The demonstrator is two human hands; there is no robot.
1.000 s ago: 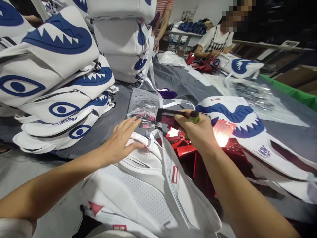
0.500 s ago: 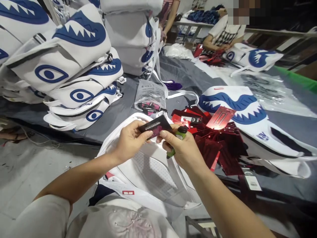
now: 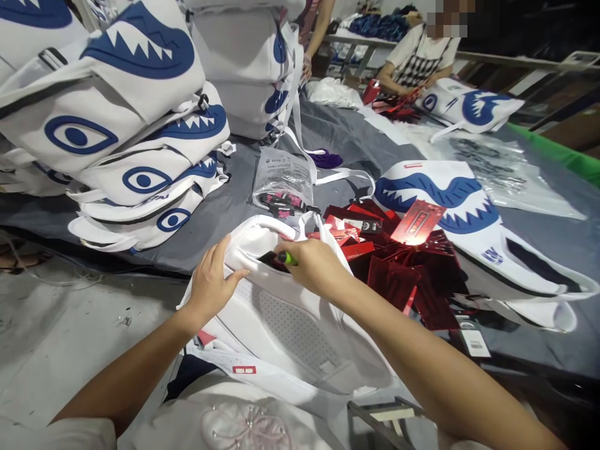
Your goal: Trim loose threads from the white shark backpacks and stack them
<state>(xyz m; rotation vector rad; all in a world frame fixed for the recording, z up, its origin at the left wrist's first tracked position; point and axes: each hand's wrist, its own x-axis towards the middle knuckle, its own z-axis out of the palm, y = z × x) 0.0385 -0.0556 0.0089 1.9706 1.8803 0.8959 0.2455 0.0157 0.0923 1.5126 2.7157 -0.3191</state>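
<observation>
A white backpack lies in front of me with its padded, dotted back panel facing up and its top opening parted. My left hand rests on the left side of that opening, fingers stretched along the edge and thumb apart on the back panel. At the opening, my right hand is closed around a green-and-black tool, whose kind I cannot make out. Beside the tool a dark patch shows inside the opening; whether it is the black card or the dark interior I cannot tell. The right fingertips are partly hidden.
Red shiny tags lie heaped right of the backpack, near another white backpack. A clear plastic bag of small tags sits behind. Stacked backpacks rise at left. A co-worker sits across the table; another person's arm shows beyond the stacks.
Both hands held a black card above the backpack earlier. They have parted: the left moved left and down onto the bag's edge, the right moved to its opening. The card no longer shows clearly.
</observation>
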